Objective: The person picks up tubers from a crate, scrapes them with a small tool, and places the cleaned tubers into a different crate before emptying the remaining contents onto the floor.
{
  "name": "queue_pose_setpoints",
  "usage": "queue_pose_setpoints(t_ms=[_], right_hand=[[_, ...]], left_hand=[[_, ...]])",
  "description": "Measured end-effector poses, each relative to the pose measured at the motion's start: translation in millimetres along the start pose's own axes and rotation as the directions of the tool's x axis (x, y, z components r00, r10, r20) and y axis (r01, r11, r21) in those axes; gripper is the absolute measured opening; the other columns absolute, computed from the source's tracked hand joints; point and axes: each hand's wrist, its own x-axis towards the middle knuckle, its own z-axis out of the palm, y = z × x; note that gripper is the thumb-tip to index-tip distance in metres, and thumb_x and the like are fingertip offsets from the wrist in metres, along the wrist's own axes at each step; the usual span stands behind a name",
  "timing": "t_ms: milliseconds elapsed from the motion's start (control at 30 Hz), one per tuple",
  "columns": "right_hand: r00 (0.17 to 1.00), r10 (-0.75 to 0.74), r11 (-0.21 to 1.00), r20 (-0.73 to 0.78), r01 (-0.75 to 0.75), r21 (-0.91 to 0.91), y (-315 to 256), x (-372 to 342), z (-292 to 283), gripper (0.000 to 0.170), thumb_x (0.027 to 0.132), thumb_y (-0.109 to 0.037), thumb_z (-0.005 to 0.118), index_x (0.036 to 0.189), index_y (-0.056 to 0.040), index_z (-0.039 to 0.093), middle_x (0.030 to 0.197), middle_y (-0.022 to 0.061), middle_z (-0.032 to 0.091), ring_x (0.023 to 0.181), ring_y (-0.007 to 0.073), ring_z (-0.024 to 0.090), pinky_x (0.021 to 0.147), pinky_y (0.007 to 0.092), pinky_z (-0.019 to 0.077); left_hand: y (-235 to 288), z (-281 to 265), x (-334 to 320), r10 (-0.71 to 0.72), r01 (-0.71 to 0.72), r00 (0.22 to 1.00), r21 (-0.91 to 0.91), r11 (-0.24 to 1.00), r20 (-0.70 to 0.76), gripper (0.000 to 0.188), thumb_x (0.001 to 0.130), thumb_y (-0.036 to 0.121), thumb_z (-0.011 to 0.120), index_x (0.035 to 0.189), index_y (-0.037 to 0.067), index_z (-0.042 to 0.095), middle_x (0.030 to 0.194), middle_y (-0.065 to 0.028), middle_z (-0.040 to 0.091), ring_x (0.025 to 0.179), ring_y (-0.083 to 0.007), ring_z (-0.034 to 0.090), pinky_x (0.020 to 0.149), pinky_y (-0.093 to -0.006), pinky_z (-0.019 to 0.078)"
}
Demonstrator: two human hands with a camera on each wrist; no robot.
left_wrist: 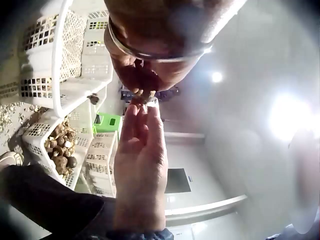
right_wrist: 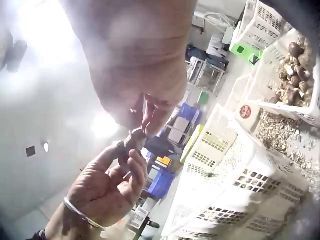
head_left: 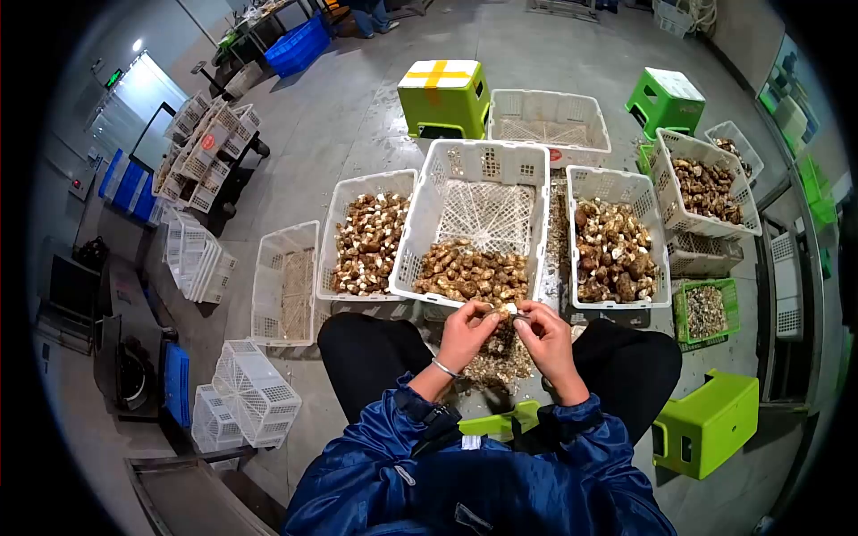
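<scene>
A small pale-and-brown mushroom (head_left: 509,309) is pinched at the fingertips of the left hand (head_left: 469,332), which wears a bracelet on its wrist. Thumb and fingers of the right hand (head_left: 547,341) meet the same mushroom from the other side, with a thin dark edge beside the thumb that I cannot tell the kind of. Both hands are above the near rim of a large white crate (head_left: 411,284), whose near part holds a heap of brown mushrooms (head_left: 474,271). In the right wrist view, the mushroom (right_wrist: 134,139) is partly hidden by the fingers.
White crates of mushrooms stand left (head_left: 368,241) and right (head_left: 617,250). Pale trimmings (head_left: 496,364) lie on the floor between the person's knees. A low green crate (head_left: 706,310) holds more bits. Green stools (head_left: 710,424) and stacked white crates (head_left: 246,393) stand around.
</scene>
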Motion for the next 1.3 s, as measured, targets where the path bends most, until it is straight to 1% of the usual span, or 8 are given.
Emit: queue_pose_setpoints(t_ms=[100,233,400,500,633,1033,1233,1300], right_hand=[[0.95,0.306,0.948,0.054,-0.31,0.071,-2.2,1.1,-7.6,0.012,0.089,-0.01,0.066,0.086,0.0016,0.064,0.1,0.0095,0.069,0.075,0.0069,0.057,0.06,0.0225,0.0446],[0.993,-0.119,0.991,-0.006,0.118,-0.066,-6.5,0.8,2.1,0.01,0.087,-0.008,0.067,0.087,0.0011,0.064,0.1,0.012,0.069,0.084,0.0176,0.065,0.067,0.0286,0.0491],[0.956,0.287,0.957,0.061,-0.288,0.017,-19.3,4.9,-10.8,0.009,0.086,-0.006,0.068,0.085,0.001,0.063,0.097,0.013,0.068,0.083,0.0185,0.066,0.067,0.029,0.0502],[0.982,-0.187,0.974,0.027,0.189,-0.122,-11.2,5.1,-3.2,0.008,0.084,-0.006,0.068,0.084,0.0012,0.063,0.096,0.0136,0.068,0.082,0.0207,0.067,0.068,0.0301,0.0514],[0.983,0.171,0.984,0.064,-0.167,-0.065,-15.1,3.8,-10.9,0.01,0.086,-0.005,0.066,0.094,0.0011,0.066,0.096,0.0096,0.069,0.078,0.0138,0.064,0.066,0.0265,0.05],[0.956,-0.277,0.935,0.092,0.291,-0.205,-15.0,4.8,-8.5,0.014,0.082,-0.005,0.071,0.081,0.0033,0.061,0.108,0.0159,0.067,0.089,0.0282,0.068,0.075,0.034,0.0537],[0.981,0.164,0.983,0.106,-0.153,-0.106,-31.8,5.2,-17.6,0.011,0.085,-0.005,0.067,0.085,0.0043,0.062,0.096,0.0163,0.07,0.088,0.0258,0.068,0.074,0.0341,0.0528],[0.995,-0.054,0.994,0.088,0.062,-0.087,-19.4,5.7,-14.8,0.012,0.085,-0.006,0.068,0.085,0.0038,0.062,0.095,0.0157,0.07,0.087,0.0259,0.068,0.074,0.0344,0.0526]], left_hand=[[0.0,2.5,-1.3,-0.099,0.097,0.995,-0.18,0.979,-0.005,0.018,0.094,0.014,0.064,0.104,-0.001,0.059,0.093,-0.0035,0.064,0.081,-0.0097,0.063,0.071,-0.0235,0.0525],[1.5,3.7,-1.9,-0.178,0.178,0.984,-0.267,0.947,0.023,0.024,0.096,0.018,0.063,0.11,-0.001,0.059,0.097,-0.0035,0.063,0.083,-0.0129,0.065,0.073,-0.0264,0.0545],[-0.1,2.5,-3.4,-0.28,0.27,0.959,-0.406,0.873,0.037,0.03,0.097,0.016,0.06,0.121,-0.001,0.058,0.1,-0.0051,0.065,0.084,-0.0138,0.066,0.071,-0.026,0.055],[-4.2,0.7,-1.0,-0.273,0.271,0.96,-0.416,0.868,0.056,0.029,0.098,0.017,0.059,0.121,-0.001,0.058,0.099,-0.0051,0.066,0.083,-0.0141,0.066,0.069,-0.0253,0.0549],[-3.8,-2.4,-1.3,-0.329,0.345,0.936,-0.495,0.798,0.123,0.028,0.099,0.017,0.057,0.12,0.0,0.058,0.096,-0.0042,0.065,0.078,-0.0126,0.065,0.064,-0.0229,0.0547],[-10.0,-7.1,1.1,-0.354,0.424,0.905,-0.588,0.689,0.238,0.028,0.101,0.02,0.052,0.12,0.0,0.057,0.095,-0.0058,0.065,0.074,-0.0101,0.064,0.059,-0.018,0.0554],[-10.9,-6.2,2.8,-0.393,0.435,0.898,-0.533,0.726,0.198,0.027,0.101,0.022,0.053,0.115,-0.001,0.059,0.089,-0.0048,0.065,0.067,-0.0085,0.063,0.052,-0.0152,0.0536],[-7.0,-4.4,2.2,-0.39,0.43,0.901,-0.525,0.735,0.192,0.027,0.101,0.022,0.054,0.114,0.0,0.059,0.087,-0.006,0.065,0.067,-0.009,0.063,0.052,-0.0145,0.0533]])
